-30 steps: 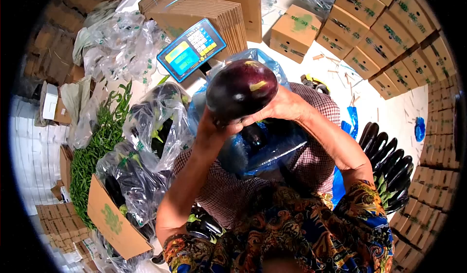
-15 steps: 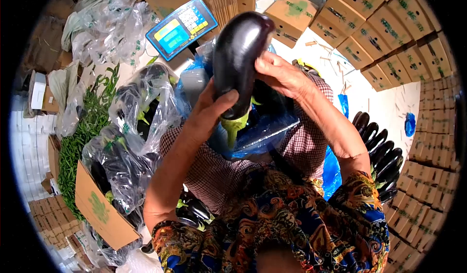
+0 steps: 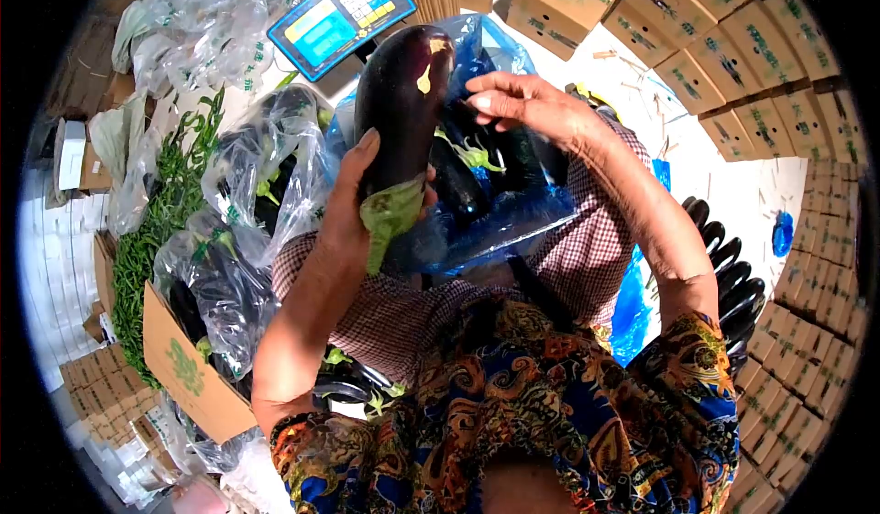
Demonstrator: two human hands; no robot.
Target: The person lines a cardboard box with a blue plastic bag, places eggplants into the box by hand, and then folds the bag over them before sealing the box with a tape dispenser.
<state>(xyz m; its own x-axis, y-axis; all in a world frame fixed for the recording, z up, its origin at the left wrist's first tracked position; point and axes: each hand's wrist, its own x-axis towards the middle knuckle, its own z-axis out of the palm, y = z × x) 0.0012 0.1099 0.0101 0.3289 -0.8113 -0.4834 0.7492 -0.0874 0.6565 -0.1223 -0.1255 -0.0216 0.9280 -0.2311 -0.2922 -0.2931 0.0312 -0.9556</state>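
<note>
Eggplant: We had the big dark eggplant point(image 3: 401, 115) up over the left side of the blue bag point(image 3: 527, 216), with its green cap low and pale spots near its top.
Left hand: Our left hand point(image 3: 346, 204) held it near the cap, fingers clamped around it.
Right hand: Our right hand point(image 3: 536, 111) was over the bag, just beside the eggplant but not touching it, fingers bent and a bit apart.
Bag: More eggplants point(image 3: 458, 180) lay inside it.
Scale: The blue scale point(image 3: 342, 21) stood beyond our left hand.
Left side: We saw green peppers point(image 3: 151, 257) in a heap.
</note>
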